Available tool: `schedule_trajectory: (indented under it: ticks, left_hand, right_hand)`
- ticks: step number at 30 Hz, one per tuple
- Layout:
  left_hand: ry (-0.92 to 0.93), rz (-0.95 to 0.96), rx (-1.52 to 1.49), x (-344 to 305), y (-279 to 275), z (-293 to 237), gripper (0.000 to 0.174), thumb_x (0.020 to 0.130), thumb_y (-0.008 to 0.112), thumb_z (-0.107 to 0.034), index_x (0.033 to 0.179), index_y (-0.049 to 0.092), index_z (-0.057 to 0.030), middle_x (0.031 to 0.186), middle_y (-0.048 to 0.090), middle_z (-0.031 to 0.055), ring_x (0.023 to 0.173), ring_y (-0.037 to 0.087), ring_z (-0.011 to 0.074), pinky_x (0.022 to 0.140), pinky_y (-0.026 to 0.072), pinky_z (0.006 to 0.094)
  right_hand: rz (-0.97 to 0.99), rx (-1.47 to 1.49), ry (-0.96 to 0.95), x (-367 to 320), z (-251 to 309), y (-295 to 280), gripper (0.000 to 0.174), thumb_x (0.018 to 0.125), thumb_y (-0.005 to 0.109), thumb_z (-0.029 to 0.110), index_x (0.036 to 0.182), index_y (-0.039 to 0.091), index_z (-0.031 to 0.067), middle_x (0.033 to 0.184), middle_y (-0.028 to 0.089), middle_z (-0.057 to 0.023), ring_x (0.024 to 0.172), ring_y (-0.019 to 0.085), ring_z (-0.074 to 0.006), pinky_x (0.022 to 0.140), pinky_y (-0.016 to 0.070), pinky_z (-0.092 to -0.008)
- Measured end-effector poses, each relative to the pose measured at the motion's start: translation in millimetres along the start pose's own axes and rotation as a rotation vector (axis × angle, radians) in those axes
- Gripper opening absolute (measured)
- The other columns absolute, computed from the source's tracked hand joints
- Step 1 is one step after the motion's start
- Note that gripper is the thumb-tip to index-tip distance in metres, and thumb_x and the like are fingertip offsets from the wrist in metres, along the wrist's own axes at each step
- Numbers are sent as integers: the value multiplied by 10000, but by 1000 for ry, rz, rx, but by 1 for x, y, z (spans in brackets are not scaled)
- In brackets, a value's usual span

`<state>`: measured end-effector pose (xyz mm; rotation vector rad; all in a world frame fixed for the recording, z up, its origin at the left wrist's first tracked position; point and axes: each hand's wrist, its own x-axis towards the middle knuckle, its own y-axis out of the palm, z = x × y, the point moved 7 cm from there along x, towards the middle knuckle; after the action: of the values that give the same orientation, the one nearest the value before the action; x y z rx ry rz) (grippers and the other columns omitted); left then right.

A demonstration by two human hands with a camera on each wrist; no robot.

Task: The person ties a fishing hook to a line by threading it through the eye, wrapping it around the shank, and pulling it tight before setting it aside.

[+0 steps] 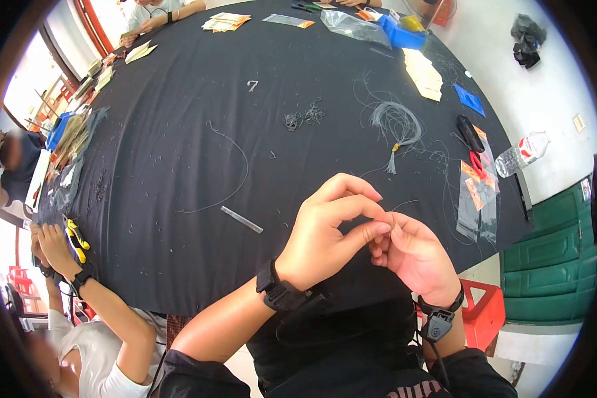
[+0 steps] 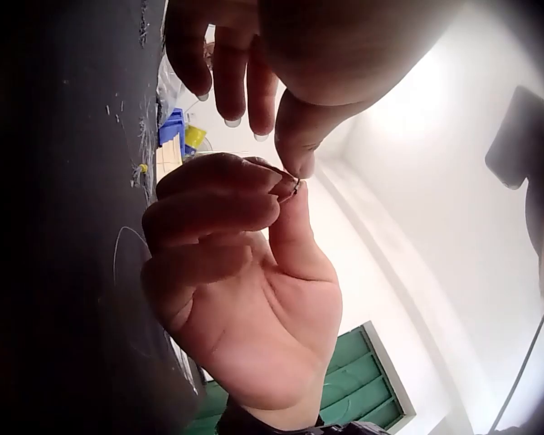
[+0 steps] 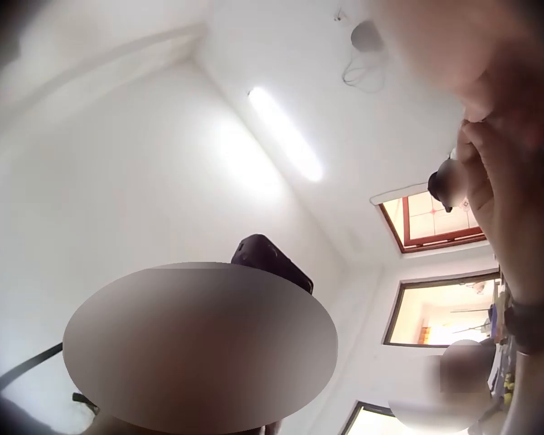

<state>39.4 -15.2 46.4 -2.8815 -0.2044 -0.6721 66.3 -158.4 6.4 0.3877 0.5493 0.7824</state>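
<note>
My left hand (image 1: 335, 225) and right hand (image 1: 421, 255) meet at the fingertips over the near table edge. Between them is a tiny dark, thread-like piece (image 2: 296, 190); its exact kind I cannot tell. In the left wrist view, the right hand (image 2: 245, 299) pinches it between thumb and curled forefinger. The left hand (image 2: 344, 54) comes from above, its thumb tip right at the piece and its other fingers apart from it. A thin line (image 1: 404, 203) shows just beyond the fingertips. Most of the piece is hidden by the fingers.
On the black cloth (image 1: 179, 152) lie a tied bundle of grey line (image 1: 397, 126), a dark tangle (image 1: 304, 116), a loose strand (image 1: 245, 166) and a clear strip (image 1: 241, 219). Red-handled scissors (image 1: 476, 162), plastic packets (image 1: 468, 202) and a bottle (image 1: 523, 154) lie right. Other people sit around.
</note>
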Motion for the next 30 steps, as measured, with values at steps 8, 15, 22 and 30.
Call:
schedule_trajectory:
  ticks: [8,15,22,30]
  left_hand:
    - [-63,66,-104,-2,10,3,94,837,642,63,862,619,-25,1092,574,79,922,605,159,747,506,276]
    - [-66,41,-106,-2,4,3,93,856,616,57,854,607,-36,1062,538,60,896,559,137,763,482,273]
    - [2,-305,73,9,-64,12,66,969,578,-94,915,595,-59,1023,549,-1,851,528,78,707,438,219]
    - [-241,-773,473,-30,-210,-7,137,897,672,-138,911,696,-3,704,624,-19,625,520,61,593,424,244]
  right_hand:
    - [6,-63,-75,0,-2,6,243,969,609,328,1021,566,94,922,549,14,829,532,-106,745,418,-244]
    - [9,-20,-92,1,-1,12,185,985,592,264,1010,558,84,906,548,9,732,482,-77,624,361,-204]
    - [-12,-162,-149,-13,13,0,127,952,613,80,1066,561,60,892,625,-45,654,481,-48,565,366,-186]
    - [91,-617,-13,-57,36,-31,168,922,671,109,1050,623,12,1006,661,-44,949,647,-113,870,512,-251]
